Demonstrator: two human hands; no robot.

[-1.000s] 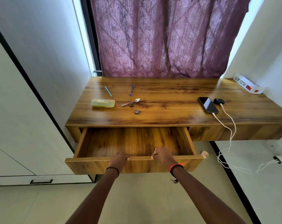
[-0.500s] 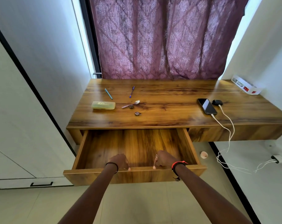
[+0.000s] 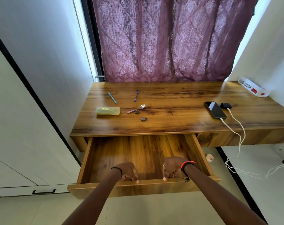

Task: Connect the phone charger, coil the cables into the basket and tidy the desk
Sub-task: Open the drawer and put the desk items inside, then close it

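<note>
Drawer (image 3: 146, 153) further out, white cable (image 3: 232, 129) in phone (image 3: 215, 110)

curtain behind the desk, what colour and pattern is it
The curtain is purple with a paler floral lattice print, clearest in the head view.

Both bare arms reach forward from the bottom edge of the view, nearly straight and angled slightly toward each other. The left hand (image 3: 128, 172) and the right hand (image 3: 173, 168) sit side by side but apart, backs up, fingers bent down behind the top edge of the drawer front (image 3: 151, 187) and hooked on its inner face. A thin black band (image 3: 117, 170) circles the left wrist, a red and black band (image 3: 186, 164) the right, and a ring (image 3: 164, 165) sits on one right finger.
</note>
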